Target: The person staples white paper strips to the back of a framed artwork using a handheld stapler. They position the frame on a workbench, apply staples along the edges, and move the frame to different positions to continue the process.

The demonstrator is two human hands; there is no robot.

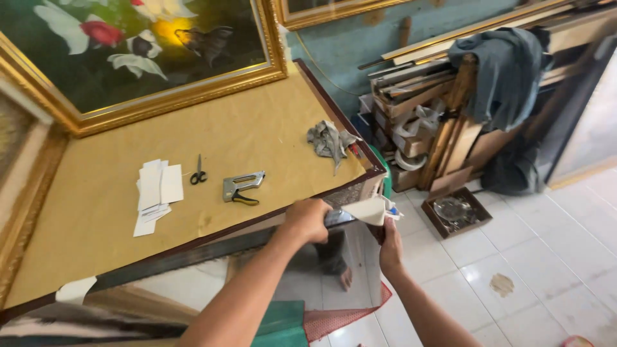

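Note:
A big picture frame lies face down, its back covered in brown paper [257, 128], with a dark frame edge [257, 218]. My left hand [308, 220] is closed at the near right corner of that edge, gripping a small dark and shiny thing [339, 217] that I cannot make out. A cream strip of paper or tape [369, 210] sticks out from the corner. My right hand [390, 247] reaches up from below and holds the underside of that strip at the corner.
On the brown paper lie scissors [198, 172], a staple gun [242, 187], a stack of white cards [155, 191] and a grey rag [330, 140]. A gold-framed flower painting [160, 96] leans behind. Wood mouldings [424, 103], a grey cloth [508, 71] and a floor tray [456, 212] are at the right.

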